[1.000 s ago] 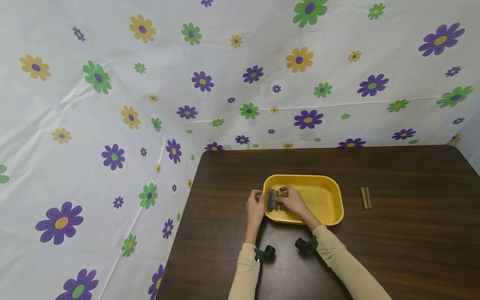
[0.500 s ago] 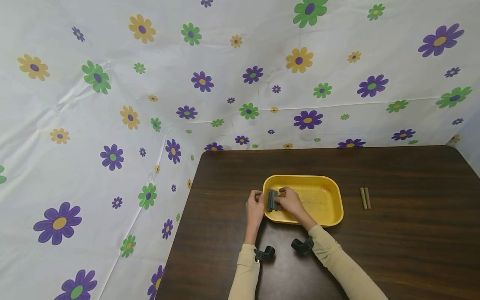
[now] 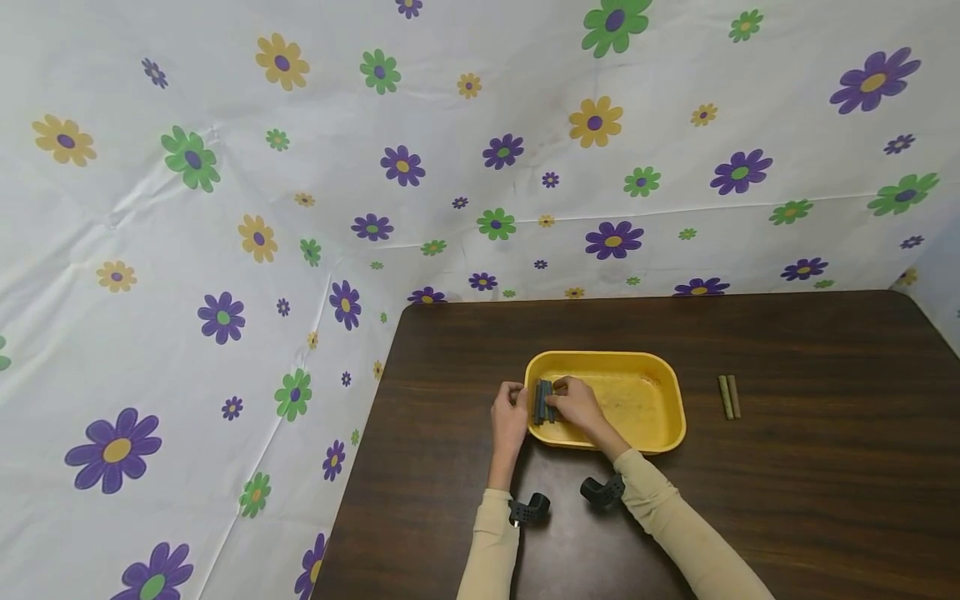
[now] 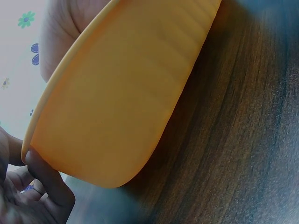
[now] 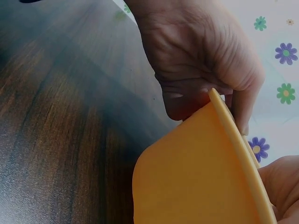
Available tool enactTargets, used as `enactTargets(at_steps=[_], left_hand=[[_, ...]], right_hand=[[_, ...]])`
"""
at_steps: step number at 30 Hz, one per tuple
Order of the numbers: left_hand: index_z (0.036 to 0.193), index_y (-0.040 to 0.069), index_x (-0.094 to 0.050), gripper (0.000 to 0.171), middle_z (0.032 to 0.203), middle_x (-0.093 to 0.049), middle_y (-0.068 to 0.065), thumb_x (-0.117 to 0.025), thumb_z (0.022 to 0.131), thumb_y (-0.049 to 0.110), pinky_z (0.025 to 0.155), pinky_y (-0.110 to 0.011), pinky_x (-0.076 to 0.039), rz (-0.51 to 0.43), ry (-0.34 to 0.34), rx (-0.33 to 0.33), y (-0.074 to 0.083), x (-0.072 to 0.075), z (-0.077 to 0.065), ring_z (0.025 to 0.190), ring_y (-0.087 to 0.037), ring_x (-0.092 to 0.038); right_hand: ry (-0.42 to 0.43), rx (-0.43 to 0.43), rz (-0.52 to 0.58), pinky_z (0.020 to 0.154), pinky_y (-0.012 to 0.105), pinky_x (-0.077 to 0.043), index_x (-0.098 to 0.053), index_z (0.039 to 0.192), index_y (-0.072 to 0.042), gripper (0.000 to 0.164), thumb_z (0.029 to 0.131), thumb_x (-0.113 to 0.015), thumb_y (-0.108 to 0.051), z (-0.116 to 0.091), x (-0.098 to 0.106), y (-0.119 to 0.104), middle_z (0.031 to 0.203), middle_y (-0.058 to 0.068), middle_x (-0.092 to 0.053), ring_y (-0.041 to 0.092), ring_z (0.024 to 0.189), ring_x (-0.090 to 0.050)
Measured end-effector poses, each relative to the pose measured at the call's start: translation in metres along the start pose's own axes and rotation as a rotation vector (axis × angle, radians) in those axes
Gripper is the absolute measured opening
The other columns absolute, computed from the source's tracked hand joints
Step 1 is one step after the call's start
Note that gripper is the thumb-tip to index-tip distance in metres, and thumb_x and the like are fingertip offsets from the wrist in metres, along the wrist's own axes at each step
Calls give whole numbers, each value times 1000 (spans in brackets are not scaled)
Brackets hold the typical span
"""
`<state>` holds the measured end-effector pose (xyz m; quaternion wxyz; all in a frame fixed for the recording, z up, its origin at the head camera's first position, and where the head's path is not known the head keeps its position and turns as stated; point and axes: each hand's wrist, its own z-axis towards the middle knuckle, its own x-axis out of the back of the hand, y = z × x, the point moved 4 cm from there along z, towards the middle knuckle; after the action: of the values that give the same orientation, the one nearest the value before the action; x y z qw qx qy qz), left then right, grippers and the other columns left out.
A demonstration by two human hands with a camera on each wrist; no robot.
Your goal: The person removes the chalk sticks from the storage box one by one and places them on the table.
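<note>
A yellow plastic tub (image 3: 622,358) stands on the dark table, with several slim dark sticks (image 3: 542,402), like chalk or pastels, side by side at its left end. My left hand (image 3: 510,415) pinches the tub's left rim; in the left wrist view its fingertips (image 4: 44,170) are at the rim's corner. Inside the tub, my right hand (image 3: 582,407) has bent fingers and thumb at the rightmost stick of the row, partly covering it. The right wrist view shows the tub's outer wall (image 5: 196,177), which hides the sticks and the right fingertips.
Two more sticks, greenish (image 3: 726,397) and brownish (image 3: 734,396), lie side by side on the table (image 3: 825,467) right of the tub. A white flowered sheet (image 3: 420,108) hangs behind the table and at its left.
My right hand has shifted slightly left within the tub, and the gap in the stick row has narrowed. My left hand stays on the rim.
</note>
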<state>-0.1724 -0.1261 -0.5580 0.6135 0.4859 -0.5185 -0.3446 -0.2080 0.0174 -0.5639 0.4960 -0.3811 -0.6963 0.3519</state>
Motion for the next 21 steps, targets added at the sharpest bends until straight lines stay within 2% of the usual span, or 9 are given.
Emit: enactTargets(at_steps=[5, 11, 21], left_hand=[[107, 2, -66, 11, 87, -64, -5, -60, 105, 10, 58, -30, -45, 22, 11, -5, 0, 0, 0, 64, -11, -51], [107, 2, -66, 11, 87, -63, -5, -60, 105, 10, 58, -30, -45, 24, 14, -5, -1, 0, 1, 64, -12, -50], [108, 3, -66, 11, 88, -63, -4, -60, 105, 11, 59, -30, -44, 20, 6, 4, 1, 0, 0, 63, -11, -50]], right_hand=[[7, 54, -20, 83, 46, -57, -64, 122, 15, 34, 93, -70, -3, 0, -1, -2, 113, 30, -70, 41, 102, -69], [5, 77, -34, 80, 46, -58, -60, 125, 14, 37, 93, -70, 1, 0, -2, -3, 112, 30, -69, 42, 102, -69], [33, 141, -28, 70, 43, -58, -62, 125, 11, 38, 88, -71, 7, -1, -3, -5, 94, 22, -72, 35, 87, -71]])
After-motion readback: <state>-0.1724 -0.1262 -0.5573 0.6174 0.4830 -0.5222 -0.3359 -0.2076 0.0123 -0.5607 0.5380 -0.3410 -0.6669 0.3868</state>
